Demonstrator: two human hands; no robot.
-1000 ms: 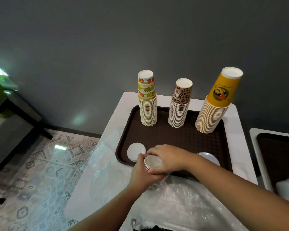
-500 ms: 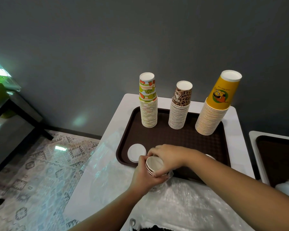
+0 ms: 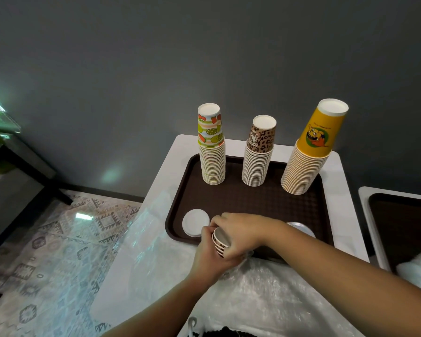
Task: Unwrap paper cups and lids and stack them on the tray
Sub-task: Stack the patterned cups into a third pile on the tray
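Both hands meet at the near edge of the brown tray (image 3: 250, 203), gripping a short stack of small cups (image 3: 221, 242). The left hand (image 3: 210, 257) wraps the stack from below and the side, fingers curled round it. The right hand (image 3: 243, 231) comes over the top, fingers curled on the far side of the rim. The stack lies tilted, its open mouth turned up and toward the tray's left, its base pointing back into the crinkled plastic wrap (image 3: 265, 295) on the bench (image 3: 343, 215). The wrap seems to cling near the base, just beside the left hand. Likely the stack is being pulled free along its long axis, away from the wrap. A white lid (image 3: 195, 222) lies flat on the tray just left of the hands. Three tall cup stacks stand upside down along the tray's far edge.
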